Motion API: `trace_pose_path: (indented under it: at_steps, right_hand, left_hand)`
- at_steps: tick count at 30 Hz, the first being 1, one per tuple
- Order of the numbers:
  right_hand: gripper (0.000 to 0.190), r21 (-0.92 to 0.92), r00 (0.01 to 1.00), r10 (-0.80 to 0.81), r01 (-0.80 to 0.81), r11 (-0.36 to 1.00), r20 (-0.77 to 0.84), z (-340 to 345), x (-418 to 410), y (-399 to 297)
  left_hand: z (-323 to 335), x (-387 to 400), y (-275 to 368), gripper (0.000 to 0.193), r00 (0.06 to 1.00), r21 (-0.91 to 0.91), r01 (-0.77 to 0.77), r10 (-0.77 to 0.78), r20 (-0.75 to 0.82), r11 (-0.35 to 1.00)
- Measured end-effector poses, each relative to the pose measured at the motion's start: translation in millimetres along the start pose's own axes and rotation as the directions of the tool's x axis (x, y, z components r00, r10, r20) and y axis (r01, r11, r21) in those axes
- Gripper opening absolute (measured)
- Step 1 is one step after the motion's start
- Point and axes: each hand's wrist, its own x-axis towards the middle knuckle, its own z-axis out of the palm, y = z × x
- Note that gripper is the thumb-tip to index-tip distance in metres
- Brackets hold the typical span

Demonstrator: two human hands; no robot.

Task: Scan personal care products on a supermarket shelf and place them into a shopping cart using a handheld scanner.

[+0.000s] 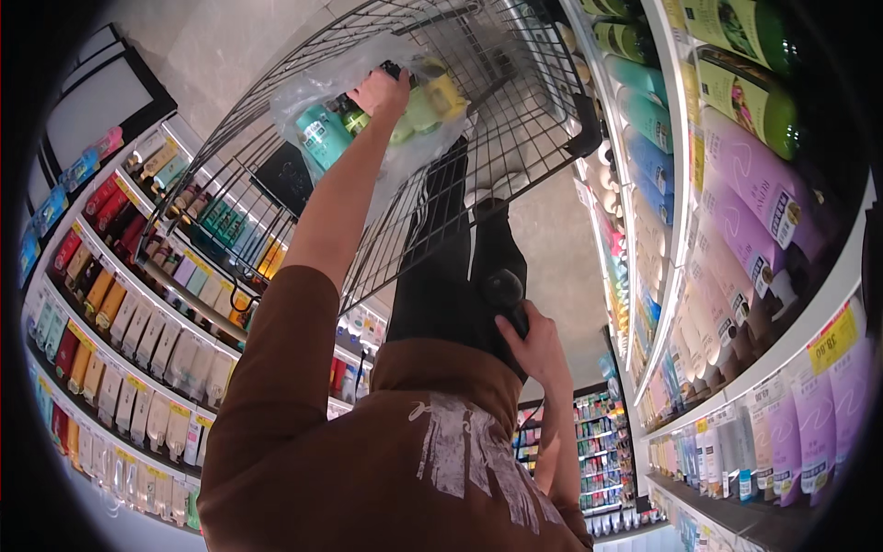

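My left hand (383, 93) reaches into a wire shopping cart (510, 148) and grips a black-topped item (392, 69), mostly hidden by my fingers. Around it lies a clear plastic bag (303, 86) with several bottles in it. Among these are a teal bottle (324, 138), a light green bottle (422, 114) and a yellow-capped one (445, 90). By my right thigh, my right hand (541, 341) is closed around a black handled object with a round head (502, 288); its exact kind is unclear.
Shelves of bottles and boxes (138, 331) line the left side. On the right, tall shelves hold green bottles (748, 103) and purple bottles (748, 179), close beside the cart. A black flat item (283, 178) shows by the cart's left side. Pale floor tiles (552, 262) run underneath.
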Motion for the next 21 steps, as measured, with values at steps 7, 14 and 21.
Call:
trace_pose_path:
  at_steps: [7,14,21]
  right_hand:
    - [0.039,-0.043,1.000,0.009,-0.009,0.999,-0.013,-6,13,-11]
    - [0.039,-0.083,1.000,0.021,-0.021,0.996,0.005,-5,16,-15]
    - [0.039,-0.051,1.000,0.020,-0.019,0.999,0.011,0,20,-15]
  left_hand:
    - [15,3,0,0.052,0.994,-0.119,0.083,-0.091,-0.057,0.989]
    - [21,17,1,0.062,0.986,-0.206,0.158,-0.145,0.079,0.966]
    - [48,33,-7,0.059,0.980,-0.527,0.195,-0.180,0.081,0.827]
